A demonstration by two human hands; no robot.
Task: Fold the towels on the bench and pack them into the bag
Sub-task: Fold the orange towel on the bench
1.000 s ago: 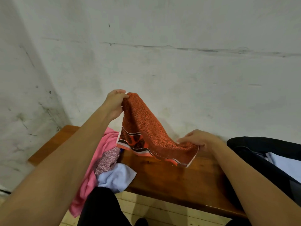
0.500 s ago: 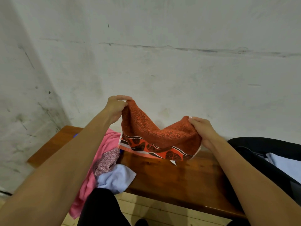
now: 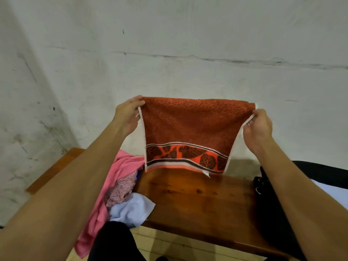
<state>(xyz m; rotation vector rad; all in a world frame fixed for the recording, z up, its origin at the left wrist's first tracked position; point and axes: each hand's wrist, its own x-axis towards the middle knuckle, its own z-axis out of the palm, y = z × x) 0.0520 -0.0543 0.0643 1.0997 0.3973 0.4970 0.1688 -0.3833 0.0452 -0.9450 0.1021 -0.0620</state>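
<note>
- Head view looks down over two bare forearms toward a wooden bench set against a stained whitish wall.
- Left hand pinches the upper left corner of a rust-orange towel, fingers curled over the top edge.
- Right hand pinches the upper right corner of the same towel, fingers curled around the white-trimmed edge.
- Between the two hands the towel hangs spread flat and upright in the air above the bench, its top edge nearly level.
- Near its lower hem runs a band of dark leaf shapes on bright orange, edged with white and dark stripes; the hem hangs just above the bench top, and whether it touches the wood cannot be told.
- On the left part of the bench lies a heap of unfolded cloths: a pink towel draping over the front edge, a speckled pinkish cloth on it, and a pale blue towel at the front.
- At the right end sits a black bag, partly hidden behind the right forearm, with something pale blue visible at the far right edge.
</note>
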